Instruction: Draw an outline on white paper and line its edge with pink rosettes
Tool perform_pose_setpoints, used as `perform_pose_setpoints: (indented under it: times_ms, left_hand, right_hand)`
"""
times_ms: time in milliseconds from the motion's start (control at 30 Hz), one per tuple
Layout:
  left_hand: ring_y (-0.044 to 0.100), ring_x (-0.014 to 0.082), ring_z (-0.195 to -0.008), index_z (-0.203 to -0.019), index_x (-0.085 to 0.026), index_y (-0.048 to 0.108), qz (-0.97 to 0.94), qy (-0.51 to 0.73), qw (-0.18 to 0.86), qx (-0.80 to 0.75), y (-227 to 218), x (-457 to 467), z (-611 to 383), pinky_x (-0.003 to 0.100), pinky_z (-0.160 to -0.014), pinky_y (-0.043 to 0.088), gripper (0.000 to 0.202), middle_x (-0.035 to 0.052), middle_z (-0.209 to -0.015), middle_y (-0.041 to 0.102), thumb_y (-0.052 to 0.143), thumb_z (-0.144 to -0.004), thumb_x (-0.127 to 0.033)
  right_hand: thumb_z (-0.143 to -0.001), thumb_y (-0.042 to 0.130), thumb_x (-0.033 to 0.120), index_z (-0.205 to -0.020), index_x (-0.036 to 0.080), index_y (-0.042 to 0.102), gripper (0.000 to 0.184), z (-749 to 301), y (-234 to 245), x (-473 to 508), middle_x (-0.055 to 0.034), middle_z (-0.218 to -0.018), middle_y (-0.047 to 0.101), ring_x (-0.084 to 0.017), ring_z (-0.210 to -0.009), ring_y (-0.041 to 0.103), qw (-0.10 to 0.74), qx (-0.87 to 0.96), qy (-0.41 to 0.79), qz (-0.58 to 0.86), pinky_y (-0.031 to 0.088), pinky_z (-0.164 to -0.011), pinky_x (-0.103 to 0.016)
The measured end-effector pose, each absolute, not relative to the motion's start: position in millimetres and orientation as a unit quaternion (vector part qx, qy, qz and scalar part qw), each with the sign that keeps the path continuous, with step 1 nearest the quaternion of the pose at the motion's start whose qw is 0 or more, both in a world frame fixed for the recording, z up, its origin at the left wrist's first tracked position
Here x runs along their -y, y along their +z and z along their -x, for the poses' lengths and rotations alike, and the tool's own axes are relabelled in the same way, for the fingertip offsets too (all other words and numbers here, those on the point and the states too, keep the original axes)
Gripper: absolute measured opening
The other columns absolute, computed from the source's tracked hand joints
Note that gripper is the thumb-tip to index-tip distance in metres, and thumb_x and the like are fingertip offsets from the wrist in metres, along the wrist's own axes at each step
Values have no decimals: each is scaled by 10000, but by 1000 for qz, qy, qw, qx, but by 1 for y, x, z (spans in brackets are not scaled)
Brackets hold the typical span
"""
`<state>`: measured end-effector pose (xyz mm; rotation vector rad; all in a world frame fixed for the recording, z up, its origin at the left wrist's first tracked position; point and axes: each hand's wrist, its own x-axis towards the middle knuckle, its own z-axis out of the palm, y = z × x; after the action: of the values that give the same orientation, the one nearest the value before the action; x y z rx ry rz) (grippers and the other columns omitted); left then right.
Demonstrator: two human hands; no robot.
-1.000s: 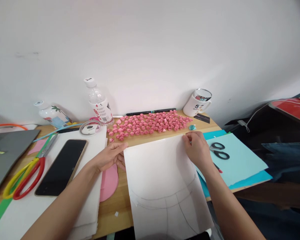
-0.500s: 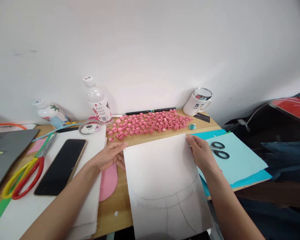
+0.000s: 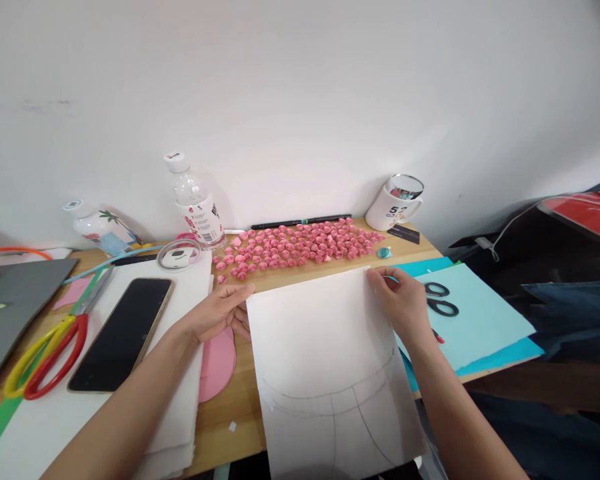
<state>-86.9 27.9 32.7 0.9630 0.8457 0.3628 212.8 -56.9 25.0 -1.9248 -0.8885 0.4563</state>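
A white sheet of paper (image 3: 320, 347) with pencil curves drawn on its near half lies on the wooden desk (image 3: 240, 413) in front of me. My left hand (image 3: 220, 312) grips the sheet's far left corner, fingers curled round the edge. The far right corner is pinched by my right hand (image 3: 403, 303). Several small pink paper rolls (image 3: 295, 248) lie in rows just beyond the sheet.
Black scissors (image 3: 440, 299) rest on light blue paper (image 3: 475, 320) at the right. A phone (image 3: 123, 333) and red-yellow scissors (image 3: 45, 353) lie on white sheets at the left. Two bottles (image 3: 195, 203), a mug (image 3: 397, 203), a black pen (image 3: 300, 222) and a pink cutout (image 3: 217, 363) are nearby.
My right hand shifted slightly along the sheet's far right corner. The sheet and my left hand have barely moved.
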Motion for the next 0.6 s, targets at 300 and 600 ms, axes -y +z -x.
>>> perform_pose_setpoints:
  times_ms: [300, 600]
  left_hand:
    - [678, 196, -526, -736, -110, 635, -447, 168, 786, -393, 34, -28, 86, 280, -450, 566, 327, 87, -623, 710, 670, -760, -435]
    - [677, 200, -523, -739, -110, 649, -445, 167, 786, -396, 32, -29, 87, 299, -453, 573, 354, 75, -617, 705, 697, -724, -461]
  right_hand:
    - [-727, 533, 505, -712, 154, 636, 367, -215, 22, 56, -78, -663, 641, -201, -615, 564, 438, 409, 112, 793, 427, -557, -302]
    - [-698, 629, 493, -776, 171, 624, 332, -213, 19, 56, -71, -802, 645, -201, -718, 619, 482, 395, 106, 775, 498, -663, -325]
